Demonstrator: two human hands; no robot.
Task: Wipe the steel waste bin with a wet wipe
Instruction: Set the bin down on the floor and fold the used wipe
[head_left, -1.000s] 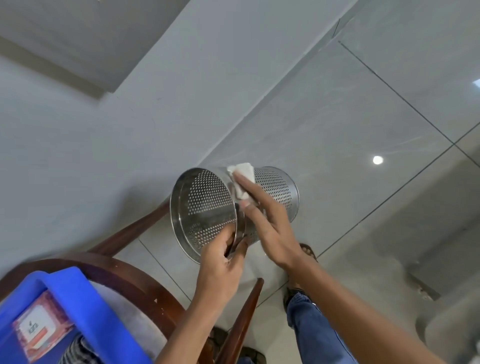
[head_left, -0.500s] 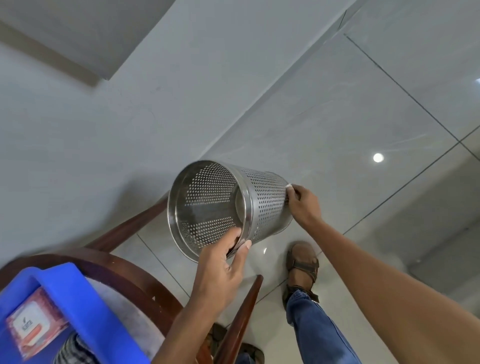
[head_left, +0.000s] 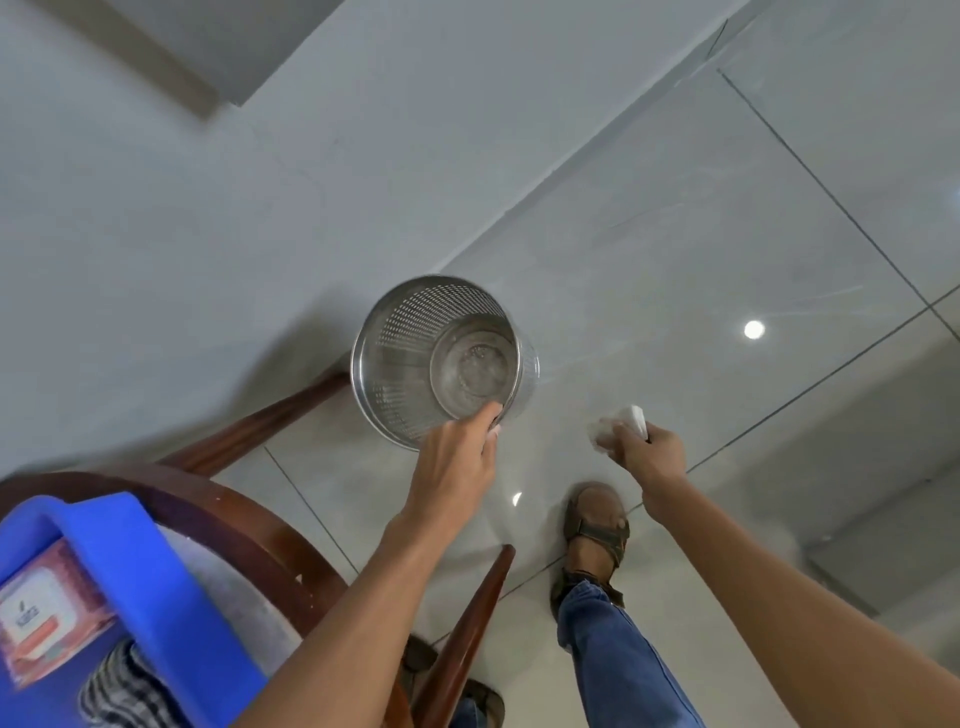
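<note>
The waste bin (head_left: 415, 364) is shiny steel, its wall punched with small holes and its inner base smooth and mirror-like. The wet wipe (head_left: 621, 423) looks like soft white cloth or paper, crumpled. The floor tiles (head_left: 701, 234) on the right are pale, smooth and glossy. At near left, the chair frame (head_left: 260, 525) is dark polished wood with small chips, and the basket (head_left: 130, 561) is smooth blue plastic. The sandal (head_left: 595, 525) appears matt brown leather, and the trouser leg (head_left: 613, 649) is blue denim.

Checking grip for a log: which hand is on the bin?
The left hand, gripping the steel bin's near rim; the right hand is apart, holding only the wipe.
</note>
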